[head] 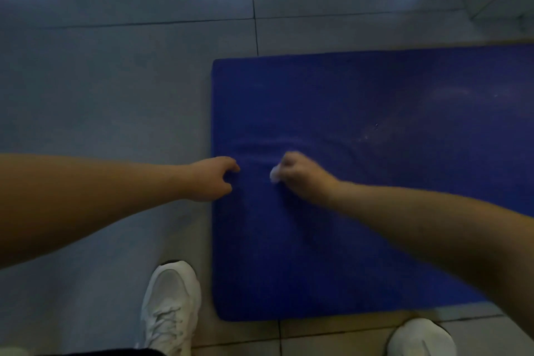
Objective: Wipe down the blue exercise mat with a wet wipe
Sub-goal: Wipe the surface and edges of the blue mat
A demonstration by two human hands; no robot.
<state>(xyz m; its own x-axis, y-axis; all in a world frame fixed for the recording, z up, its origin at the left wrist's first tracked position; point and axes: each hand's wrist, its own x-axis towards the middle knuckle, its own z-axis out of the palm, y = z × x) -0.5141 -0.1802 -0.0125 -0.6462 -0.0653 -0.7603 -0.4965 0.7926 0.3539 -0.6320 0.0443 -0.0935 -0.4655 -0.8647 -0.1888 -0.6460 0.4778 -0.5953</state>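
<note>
From where I sit, the blue mat (375, 211) lies on the tiled floor (115, 95), with both hands at its left end. The right hand (300, 175) is curled tight round the balled wet wipe (274, 175), pressing it down; the left hand (213, 179) pinches the mat's edge, and the surface ripples between them. I judge the wiping midway, since pale smears farther right look untouched, and the near strip may be too

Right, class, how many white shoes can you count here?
2. One white shoe stands on the floor left of the blue mat's near corner; the other shoe is below the mat at the bottom edge, partly cut off.
</note>
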